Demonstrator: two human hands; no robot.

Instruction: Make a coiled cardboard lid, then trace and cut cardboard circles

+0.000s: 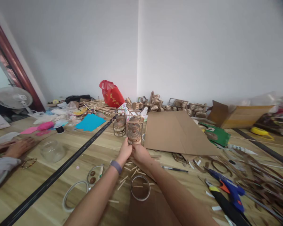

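Both my hands are stretched forward over the table and close around the lower part of a small round bamboo basket (134,137) with a lid and a tall square frame handle. My left hand (124,150) grips it from the left, a grey band on the wrist. My right hand (140,153) holds it from the right; the fingertips of both are partly hidden. Just left of it stands a similar lidded basket (119,129), and another one shows right behind it. Below my hands lie several thin bamboo strips (135,172) and a pale ring (140,199).
A cardboard sheet (176,131) lies right of my hands. Further right are a blue glue gun (228,188), pliers (221,201) and brown strips. Baskets (179,103) pile along the wall near a red bag (111,94). At left, a co-worker's hands (19,147) rest near a glass jar (52,151).
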